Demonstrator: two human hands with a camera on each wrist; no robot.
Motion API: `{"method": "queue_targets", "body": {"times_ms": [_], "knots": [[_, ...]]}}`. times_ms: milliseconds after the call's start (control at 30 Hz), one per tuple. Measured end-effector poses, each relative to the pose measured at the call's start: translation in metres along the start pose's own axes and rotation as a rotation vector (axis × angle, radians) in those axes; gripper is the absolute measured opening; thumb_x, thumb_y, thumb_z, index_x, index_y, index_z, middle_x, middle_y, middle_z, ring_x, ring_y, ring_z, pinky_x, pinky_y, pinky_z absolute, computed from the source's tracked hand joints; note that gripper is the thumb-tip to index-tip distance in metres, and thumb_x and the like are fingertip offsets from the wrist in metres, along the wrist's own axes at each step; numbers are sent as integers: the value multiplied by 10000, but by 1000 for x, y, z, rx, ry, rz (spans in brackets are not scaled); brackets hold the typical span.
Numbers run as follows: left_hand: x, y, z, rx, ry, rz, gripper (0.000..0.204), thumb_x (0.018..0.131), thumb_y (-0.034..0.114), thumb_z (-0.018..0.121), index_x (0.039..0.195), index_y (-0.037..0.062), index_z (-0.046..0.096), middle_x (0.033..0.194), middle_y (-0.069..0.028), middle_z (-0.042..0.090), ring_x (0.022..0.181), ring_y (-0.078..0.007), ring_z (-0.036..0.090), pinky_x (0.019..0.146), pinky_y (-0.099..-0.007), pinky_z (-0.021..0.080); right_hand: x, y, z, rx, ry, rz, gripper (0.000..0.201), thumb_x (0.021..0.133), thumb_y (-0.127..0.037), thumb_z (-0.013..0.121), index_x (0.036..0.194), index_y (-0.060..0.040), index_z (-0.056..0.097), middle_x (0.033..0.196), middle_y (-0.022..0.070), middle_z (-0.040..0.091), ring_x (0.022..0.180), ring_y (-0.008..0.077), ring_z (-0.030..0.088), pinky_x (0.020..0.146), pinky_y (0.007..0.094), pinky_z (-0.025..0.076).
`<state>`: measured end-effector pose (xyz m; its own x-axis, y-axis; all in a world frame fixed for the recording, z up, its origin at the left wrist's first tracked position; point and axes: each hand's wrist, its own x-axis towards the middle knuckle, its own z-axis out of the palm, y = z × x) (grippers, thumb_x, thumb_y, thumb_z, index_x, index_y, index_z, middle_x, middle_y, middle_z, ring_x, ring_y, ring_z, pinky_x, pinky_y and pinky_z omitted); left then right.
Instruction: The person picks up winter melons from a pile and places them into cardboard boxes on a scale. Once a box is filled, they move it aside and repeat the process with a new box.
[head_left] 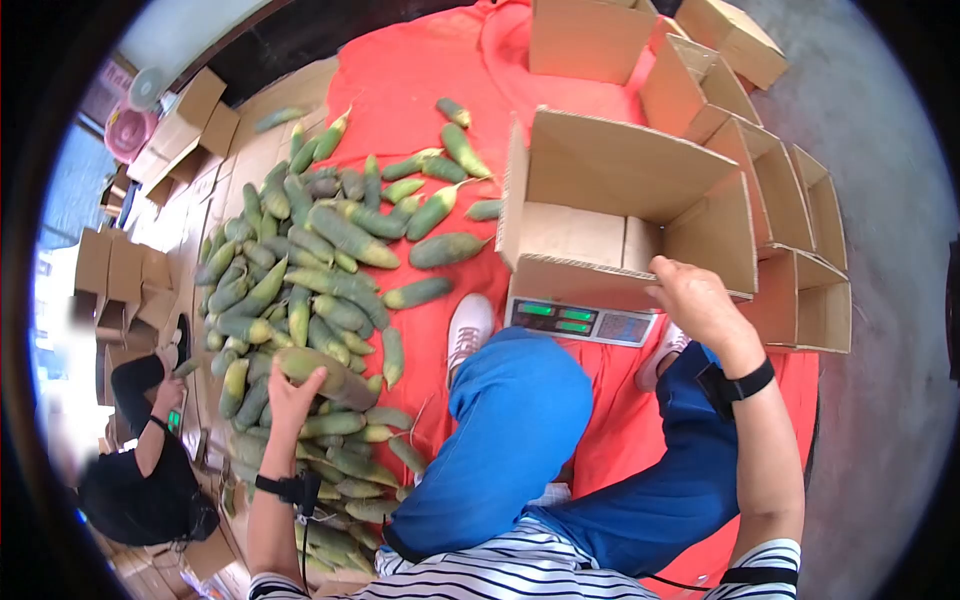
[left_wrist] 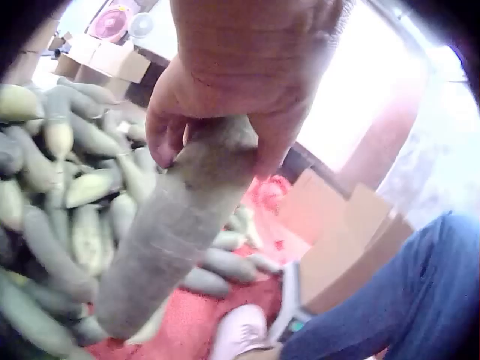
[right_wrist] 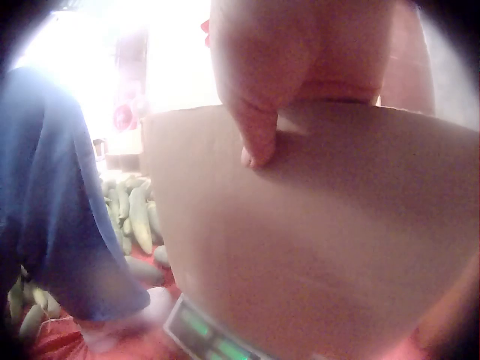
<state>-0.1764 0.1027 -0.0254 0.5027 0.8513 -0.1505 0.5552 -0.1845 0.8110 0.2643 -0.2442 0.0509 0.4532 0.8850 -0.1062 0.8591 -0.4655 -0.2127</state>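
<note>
My left hand [head_left: 290, 402] grips a thick green radish [head_left: 338, 384] over the left heap. In the left wrist view, thumb and fingers wrap one end of this radish [left_wrist: 169, 236], and its body slants down to the left. Other green radishes [head_left: 345, 238] lie piled around and under it. My right hand [head_left: 700, 303] holds the near wall of an open cardboard box [head_left: 635, 150] at its top edge. The right wrist view has the thumb pressed on the box's outer face [right_wrist: 307, 232], while the other fingers are hidden behind the wall. The box sits on a digital scale [head_left: 612, 327] with lit green displays.
Several open cardboard boxes [head_left: 780, 180] stand along the right and back of the red cloth [head_left: 420, 75]. My legs [head_left: 520, 420] and shoes [head_left: 470, 325] are close before the scale. Another person [head_left: 150, 480] in dark clothes sits at far left, near more boxes [head_left: 120, 275].
</note>
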Motion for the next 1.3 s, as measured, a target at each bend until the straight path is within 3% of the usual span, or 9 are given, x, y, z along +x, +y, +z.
{"method": "queue_targets", "body": {"times_ms": [67, 233, 400, 533, 733, 833, 900, 1100, 1300], "knots": [[2, 60, 14, -342, 17, 39, 478, 794, 70, 718, 1210, -15, 497, 1115, -96, 594, 1022, -189, 580, 921, -331, 450, -2, 1, 3, -23, 39, -30, 197, 853, -170, 617, 920, -16, 513, 822, 198, 631, 825, 369, 626, 720, 442, 501], [8, 218, 50, -619, 7, 582, 667, 797, 150, 703, 1356, -16, 379, 1358, -189, 464, 1251, -283, 461, 1080, -432, 333, -4, 3, 8, -48, 69, -62, 199, 849, -171, 627, 888, -21, 503, 788, 175, 623, 799, 343, 633, 696, 426, 510], [18, 316, 128, -615, -109, 723, 538, 772, 65, 730, 1243, 6, 477, 1122, -82, 594, 991, -151, 589, 861, -296, 486, -4, 5, 12, -41, 55, -52, 191, 869, -198, 600, 904, -27, 524, 795, 167, 636, 812, 331, 637, 696, 429, 515], [45, 329, 207, -503, -432, 741, 522, 734, 133, 792, 1160, 14, 513, 1057, -83, 585, 962, -157, 585, 823, -294, 490, -5, 5, 12, -44, 59, -64, 131, 865, -146, 570, 906, -29, 527, 794, 160, 639, 809, 328, 641, 694, 424, 517], [61, 328, 267, 410, -511, 1020, 545, 781, 258, 747, 1191, -6, 504, 1130, -153, 558, 1038, -242, 581, 891, -369, 470, -4, 14, 21, -50, 133, -101, 136, 854, -139, 589, 882, -31, 512, 756, 153, 619, 760, 337, 635, 663, 436, 508], [59, 344, 274, 189, -428, 1190, 479, 830, 262, 706, 1193, 8, 521, 1123, -152, 563, 1031, -237, 590, 871, -358, 479, -4, 8, 15, -38, 63, -105, 141, 848, -133, 591, 889, -28, 506, 756, 158, 616, 765, 344, 631, 671, 441, 504], [53, 364, 248, 41, -522, 1086, 428, 880, 270, 661, 1204, 22, 531, 1110, -133, 578, 1025, -197, 591, 859, -326, 482, -3, 9, 21, -4, 113, -147, 165, 851, -152, 603, 888, -26, 503, 770, 162, 616, 774, 348, 629, 672, 444, 502], [64, 288, 151, -58, -573, 631, 310, 932, 185, 596, 1185, 11, 551, 1043, -39, 612, 996, -101, 566, 864, -262, 466, -3, 12, 13, -43, 175, -103, 189, 834, -160, 621, 889, -24, 502, 834, 179, 629, 832, 354, 626, 713, 448, 496], [63, 65, 81, 376, -491, 161, 306, 853, 246, 656, 1020, 0, 587, 973, -151, 640, 905, -231, 624, 796, -350, 495, 1, 9, 8, -44, 93, -4, 205, 840, -153, 615, 907, -16, 478, 851, 196, 619, 863, 366, 614, 743, 450, 486]]}}
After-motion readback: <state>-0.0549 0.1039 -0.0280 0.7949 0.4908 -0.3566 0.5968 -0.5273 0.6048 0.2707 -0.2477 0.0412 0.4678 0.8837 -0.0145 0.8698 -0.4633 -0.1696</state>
